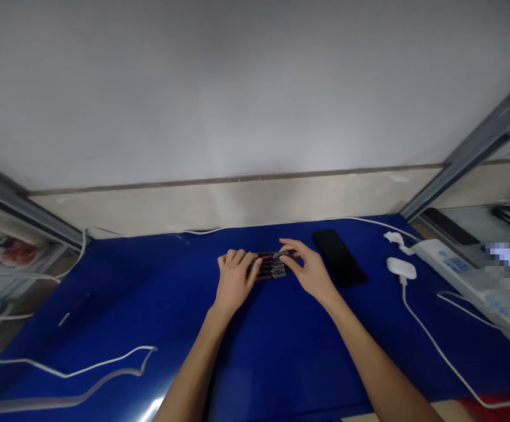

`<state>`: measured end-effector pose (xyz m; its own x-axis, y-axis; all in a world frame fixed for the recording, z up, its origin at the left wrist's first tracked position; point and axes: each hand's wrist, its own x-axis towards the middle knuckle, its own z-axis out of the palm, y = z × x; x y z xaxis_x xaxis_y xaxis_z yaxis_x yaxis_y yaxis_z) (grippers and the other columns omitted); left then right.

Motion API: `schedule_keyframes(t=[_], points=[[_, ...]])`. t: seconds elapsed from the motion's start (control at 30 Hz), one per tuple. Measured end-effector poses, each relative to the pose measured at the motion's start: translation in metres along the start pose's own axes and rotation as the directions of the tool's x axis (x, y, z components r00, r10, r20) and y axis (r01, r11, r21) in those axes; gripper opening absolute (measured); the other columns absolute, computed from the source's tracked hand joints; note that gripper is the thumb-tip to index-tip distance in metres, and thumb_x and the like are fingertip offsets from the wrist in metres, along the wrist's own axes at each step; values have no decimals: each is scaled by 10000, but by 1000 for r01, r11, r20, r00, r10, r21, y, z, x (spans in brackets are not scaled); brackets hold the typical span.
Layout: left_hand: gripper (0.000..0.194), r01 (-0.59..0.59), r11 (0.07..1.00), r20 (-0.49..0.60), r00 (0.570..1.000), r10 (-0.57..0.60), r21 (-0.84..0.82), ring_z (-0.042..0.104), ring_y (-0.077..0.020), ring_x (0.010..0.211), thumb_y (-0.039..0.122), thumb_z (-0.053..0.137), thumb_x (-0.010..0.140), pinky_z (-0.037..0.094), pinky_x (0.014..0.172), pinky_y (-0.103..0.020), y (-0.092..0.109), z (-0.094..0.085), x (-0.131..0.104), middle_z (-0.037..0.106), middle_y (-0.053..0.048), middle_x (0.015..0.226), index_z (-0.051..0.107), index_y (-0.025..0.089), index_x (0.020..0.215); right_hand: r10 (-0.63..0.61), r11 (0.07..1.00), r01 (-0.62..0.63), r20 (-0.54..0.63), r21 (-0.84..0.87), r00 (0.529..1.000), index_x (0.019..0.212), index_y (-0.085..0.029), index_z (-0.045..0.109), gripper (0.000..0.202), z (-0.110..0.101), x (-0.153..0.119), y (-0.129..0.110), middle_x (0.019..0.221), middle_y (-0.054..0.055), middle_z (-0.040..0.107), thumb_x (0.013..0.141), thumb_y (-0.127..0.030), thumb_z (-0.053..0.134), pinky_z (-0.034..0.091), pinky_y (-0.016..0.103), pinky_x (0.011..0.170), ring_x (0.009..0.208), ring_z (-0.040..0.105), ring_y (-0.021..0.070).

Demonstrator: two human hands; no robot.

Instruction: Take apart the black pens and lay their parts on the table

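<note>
Several dark pens lie side by side in a row on the blue tabletop, one of them showing a red part. My left hand is closed over their left ends, fingers curled behind and thumb in front, hiding those ends. The thumb and index finger of my right hand pinch the right end of the farthest pen. A black phone lies just right of my right hand.
To the right are a white earbud case on a cable and a white power strip. White cables cross the left front. A wall closes off the back, with metal posts at the sides.
</note>
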<state>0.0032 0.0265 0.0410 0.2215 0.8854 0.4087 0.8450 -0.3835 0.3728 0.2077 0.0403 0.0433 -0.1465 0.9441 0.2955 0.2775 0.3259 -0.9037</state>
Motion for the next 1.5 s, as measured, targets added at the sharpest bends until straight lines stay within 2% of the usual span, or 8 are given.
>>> schedule_keyframes(t=[0.23,0.4,0.6,0.77,0.97,1.17,1.37,1.5], points=[[248,85,993,-47,995,-89,-78,504,-207,879,361,453,970,294,822,-368,-3,-2,2,640,-27,842,643,224,888,139,982,-115,-162,146,977,1182,-204,637,342,-13,5,-2,708,9,611,899,-391,589,456,286,646,680,585,157],[245,180,972,-66,979,-192,-153,504,-200,827,364,468,951,297,793,-349,-10,-2,3,600,-8,742,630,222,835,189,966,-126,-282,226,941,1045,-189,651,272,-22,9,11,670,-1,579,886,-402,589,407,265,561,607,539,140],[299,280,853,-102,929,-357,-440,531,-183,811,402,442,950,355,778,-303,-17,1,5,615,6,761,601,221,773,113,936,-178,-219,-304,969,840,-208,620,74,-29,7,21,796,38,670,827,-278,600,451,303,698,767,636,192],[384,334,758,-79,889,-450,-561,513,-160,719,488,418,954,377,667,-260,-19,4,5,562,7,703,573,209,741,178,820,-191,-78,-540,981,779,-230,536,109,-28,0,15,666,5,623,854,-306,557,368,265,531,577,574,169],[359,300,818,-96,915,-393,-490,509,-165,735,481,465,944,367,720,-282,-15,3,5,562,9,697,595,216,740,163,801,-185,-89,-570,983,837,-237,548,160,-26,1,13,649,-6,626,884,-389,552,349,265,529,563,582,171],[300,215,943,-79,967,-242,-255,517,-189,792,420,462,964,306,786,-334,-7,3,4,608,0,719,646,229,823,160,881,-186,-96,-435,982,775,-214,574,334,-26,3,7,620,7,615,951,-473,457,382,277,556,534,560,160],[249,29,992,-26,999,-32,-125,508,-203,875,384,472,971,281,814,-360,8,6,-1,659,-27,866,658,237,896,182,982,-177,102,-58,978,766,-194,624,447,-8,-1,-6,700,30,654,972,-519,397,450,270,628,628,602,152],[247,16,993,-21,1000,-19,-114,513,-207,886,406,496,956,281,821,-366,13,9,-3,669,-33,890,656,236,876,141,990,-140,202,-20,969,670,-194,592,431,4,-5,-9,652,14,619,963,-473,444,446,267,627,619,584,146]])
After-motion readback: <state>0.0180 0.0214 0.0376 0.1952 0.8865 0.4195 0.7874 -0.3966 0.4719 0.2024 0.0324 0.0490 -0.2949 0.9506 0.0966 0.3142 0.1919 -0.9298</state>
